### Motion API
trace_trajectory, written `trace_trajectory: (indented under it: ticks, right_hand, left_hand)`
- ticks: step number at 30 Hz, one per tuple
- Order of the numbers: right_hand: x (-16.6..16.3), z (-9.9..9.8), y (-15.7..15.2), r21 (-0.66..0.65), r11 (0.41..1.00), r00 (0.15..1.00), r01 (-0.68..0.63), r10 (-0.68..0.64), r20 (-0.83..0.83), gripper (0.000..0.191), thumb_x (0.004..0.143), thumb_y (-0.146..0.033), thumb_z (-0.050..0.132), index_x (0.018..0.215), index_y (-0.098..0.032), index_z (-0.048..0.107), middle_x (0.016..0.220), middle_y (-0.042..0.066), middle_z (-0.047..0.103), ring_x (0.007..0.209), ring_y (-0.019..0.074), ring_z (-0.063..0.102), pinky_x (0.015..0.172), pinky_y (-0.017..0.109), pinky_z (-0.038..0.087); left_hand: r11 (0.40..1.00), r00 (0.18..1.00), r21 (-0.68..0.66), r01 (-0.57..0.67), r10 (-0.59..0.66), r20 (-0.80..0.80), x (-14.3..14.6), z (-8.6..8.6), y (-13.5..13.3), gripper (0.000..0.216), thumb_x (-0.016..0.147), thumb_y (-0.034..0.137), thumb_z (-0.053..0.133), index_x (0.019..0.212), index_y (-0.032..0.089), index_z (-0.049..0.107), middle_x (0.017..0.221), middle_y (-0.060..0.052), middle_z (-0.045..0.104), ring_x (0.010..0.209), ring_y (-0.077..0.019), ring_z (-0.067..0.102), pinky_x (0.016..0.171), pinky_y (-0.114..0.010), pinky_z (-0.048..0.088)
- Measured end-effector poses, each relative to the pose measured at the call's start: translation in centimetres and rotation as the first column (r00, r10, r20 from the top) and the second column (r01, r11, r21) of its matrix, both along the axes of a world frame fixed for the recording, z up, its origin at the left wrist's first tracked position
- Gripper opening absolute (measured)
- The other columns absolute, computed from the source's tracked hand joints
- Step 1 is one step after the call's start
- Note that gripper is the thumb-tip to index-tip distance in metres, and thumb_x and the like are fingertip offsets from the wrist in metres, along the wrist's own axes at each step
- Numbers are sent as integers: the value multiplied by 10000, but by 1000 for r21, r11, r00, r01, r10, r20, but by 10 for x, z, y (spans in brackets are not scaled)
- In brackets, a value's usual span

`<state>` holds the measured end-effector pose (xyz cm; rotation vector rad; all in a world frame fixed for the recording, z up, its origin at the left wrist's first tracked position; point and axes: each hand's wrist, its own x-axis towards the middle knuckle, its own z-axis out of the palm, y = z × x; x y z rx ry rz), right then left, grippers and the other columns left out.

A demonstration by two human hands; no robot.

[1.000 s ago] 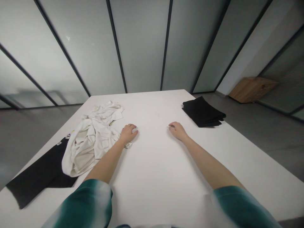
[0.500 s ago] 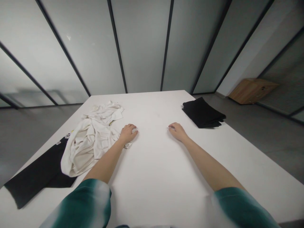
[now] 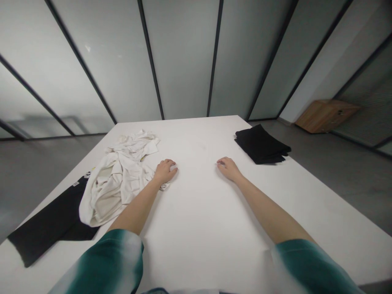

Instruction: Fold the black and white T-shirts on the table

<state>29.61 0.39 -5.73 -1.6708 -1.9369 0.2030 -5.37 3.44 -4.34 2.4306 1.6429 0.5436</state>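
Note:
Both my arms reach out over a white table (image 3: 199, 228). My left hand (image 3: 164, 171) rests on the table top with its fingers curled under, right at the edge of a crumpled white garment (image 3: 118, 179); whether it grips the cloth is hidden. My right hand (image 3: 228, 168) lies on the bare table top with its fingers curled loosely, and nothing shows in it. A flat black garment (image 3: 49, 226) lies under the white one at the near left. A folded black stack (image 3: 261, 145) sits at the far right, beyond my right hand.
Frosted glass panels with dark frames stand behind the table. A wooden box (image 3: 324, 114) sits on the grey floor at the far right. The table's edges run close to the black garment on the left and the folded stack on the right.

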Motion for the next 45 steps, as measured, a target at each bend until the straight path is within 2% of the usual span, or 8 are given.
trace_trajectory:
  ticks: [11, 18, 24, 27, 30, 34, 39, 45]
  right_hand:
    - [-1, 1, 0, 0, 1000, 1000, 2, -2, 0, 209, 843, -213, 550, 953, -173, 723, 1020, 109, 706, 958, 239, 614, 881, 356, 455]
    - [-1, -1, 0, -5, 1000, 1000, -1, 1, 14, 231, 857, -215, 536, 977, -161, 726, 1037, 115, 704, 979, 231, 616, 887, 341, 449]
    - [-3, 0, 0, -11, 1000, 998, 22, -21, 65, 250, 869, -217, 528, 1002, -149, 729, 1063, 124, 699, 1008, 245, 611, 904, 343, 438]
    - [-3, 1, 0, -16, 1000, 997, 22, -21, 81, 245, 863, -209, 532, 991, -155, 734, 1055, 121, 700, 1002, 245, 612, 899, 341, 440]
    - [-4, 1, 0, -15, 1000, 996, 22, -21, 92, 241, 863, -205, 530, 975, -158, 738, 1047, 116, 700, 993, 242, 613, 898, 336, 439]
    - [-4, -1, 1, -3, 1000, 996, 22, -22, 87, 238, 860, -212, 535, 971, -158, 738, 1043, 115, 698, 998, 243, 612, 909, 341, 436]
    - [-3, -1, 0, 8, 1000, 997, 23, -23, 75, 237, 853, -217, 535, 961, -159, 738, 1040, 121, 697, 993, 250, 611, 909, 357, 440]
    - [-3, -5, 1, 30, 999, 999, 10, -11, 36, 235, 827, -237, 537, 957, -180, 724, 1019, 110, 696, 980, 250, 610, 911, 373, 450]
  left_hand:
    - [984, 984, 15, -176, 177, -28, 2, 8, -6, 431, 832, 382, 551, 1180, 146, 648, 1266, -185, 628, 1164, -350, 565, 976, -463, 449]
    - [918, 955, -266, -294, 296, -31, -37, 54, 14, 442, 867, 431, 513, 1224, 205, 644, 1122, -102, 730, 1078, -273, 655, 930, -354, 483]
    - [794, 766, 78, -603, 604, -221, -108, 81, 32, 525, 832, 376, 537, 1331, 219, 586, 1445, -187, 507, 1337, -432, 424, 1040, -619, 356]
    - [742, 690, 69, -667, 649, -320, -134, 77, 34, 403, 818, 313, 531, 1154, 157, 690, 1341, -223, 586, 1319, -459, 427, 1065, -718, 206]
    - [770, 736, 177, -613, 638, -226, -137, 74, 34, 362, 822, 218, 467, 1065, 109, 713, 1187, -213, 673, 1215, -394, 536, 1112, -659, 181]
    - [786, 825, 252, -565, 542, 159, -104, 74, 33, 424, 849, 216, 399, 1141, 116, 690, 1197, -167, 675, 1148, -299, 592, 1126, -499, 295]
    - [888, 748, -94, -450, 432, 503, -20, 58, 33, 429, 780, 269, 519, 1144, 119, 688, 1113, -120, 712, 1049, -261, 633, 980, -377, 449]
    - [930, 719, -326, -167, 342, 605, 93, 32, 16, 365, 745, 296, 596, 1048, 126, 708, 915, -83, 728, 896, -228, 642, 860, -350, 468]
